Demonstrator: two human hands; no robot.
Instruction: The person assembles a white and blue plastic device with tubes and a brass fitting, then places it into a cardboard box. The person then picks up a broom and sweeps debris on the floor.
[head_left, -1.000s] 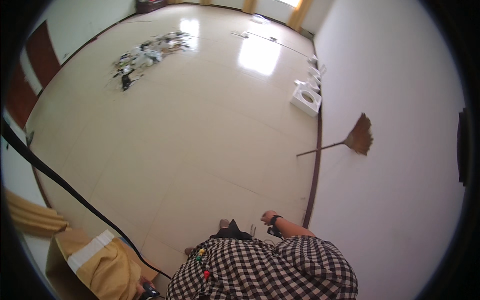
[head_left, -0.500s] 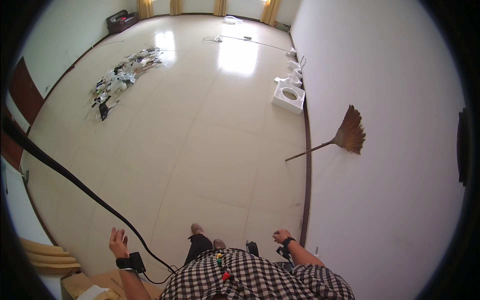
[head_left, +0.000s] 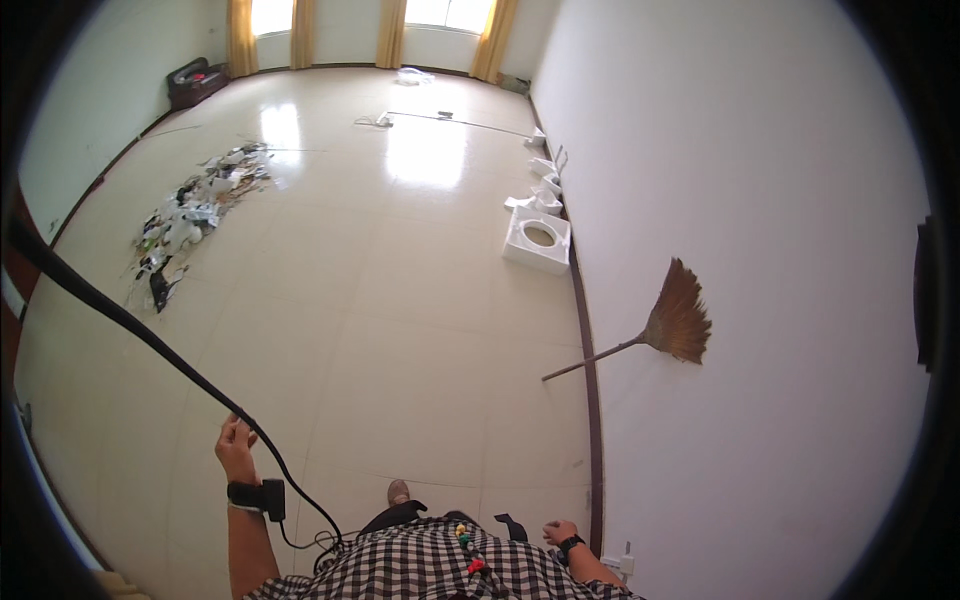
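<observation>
Left hand [head_left: 236, 443] closed around a long black cable [head_left: 120, 322] running up-left across the cream tiled floor [head_left: 400, 300], right hand [head_left: 557, 531] low, empty, loosely curled; litter pile [head_left: 190, 215] unswept, brown straw broom [head_left: 655, 332] untouched against the white wall [head_left: 760, 250]

I can't tell what the bits in the litter pile [head_left: 190, 215] are, they look too small. The black cable [head_left: 120, 318] runs off my picture's left edge. My right hand [head_left: 558, 532] is half hidden behind the checked shirt [head_left: 430, 565]
</observation>
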